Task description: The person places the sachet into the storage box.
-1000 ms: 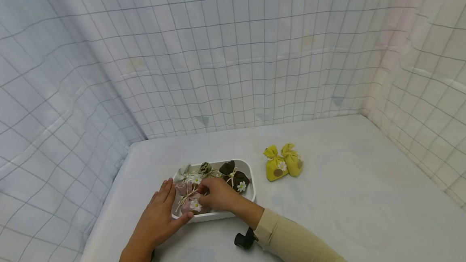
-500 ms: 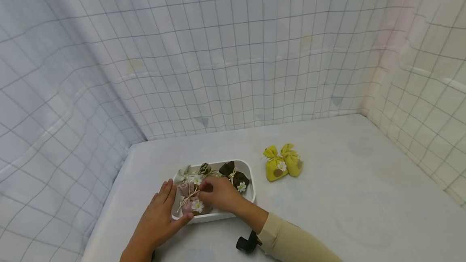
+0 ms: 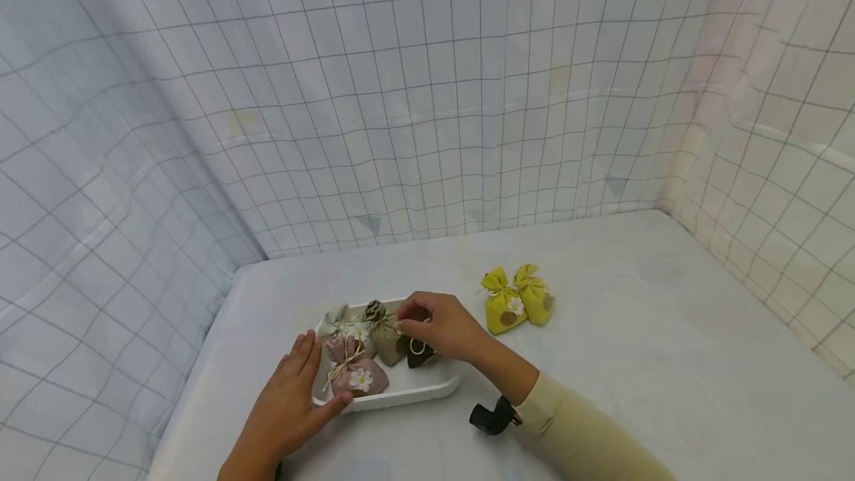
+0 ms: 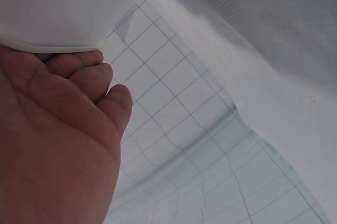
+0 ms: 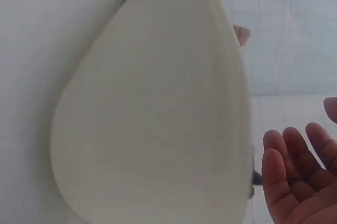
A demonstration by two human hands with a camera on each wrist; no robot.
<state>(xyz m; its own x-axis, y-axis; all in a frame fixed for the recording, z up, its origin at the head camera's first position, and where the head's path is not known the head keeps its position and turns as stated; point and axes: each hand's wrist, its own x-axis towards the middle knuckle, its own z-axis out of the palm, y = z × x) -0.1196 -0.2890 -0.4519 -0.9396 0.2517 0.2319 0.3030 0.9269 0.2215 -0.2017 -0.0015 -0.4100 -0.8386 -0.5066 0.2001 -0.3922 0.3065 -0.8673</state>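
Just beneath the right hand point(image 3: 442, 324), its grip impossible to tell, lies a dark pouch point(image 3: 415, 359), while the left hand point(image 3: 283, 399), fingers straight, touches the white tray point(image 3: 417, 395).

A beige sleeve point(image 3: 594, 433) ends in a broad cuff point(image 3: 541, 401) beside a black wrist camera point(image 3: 494, 417).

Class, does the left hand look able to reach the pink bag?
Likely yes: the left hand touches the tray right beside the pink bag; the right hand, at the dark bag, leaves the way free.

White tray point(image 5: 152, 103) side-on, right grip point(image 5: 308, 187) near its rim, gridded cloth point(image 5: 287, 55) behind
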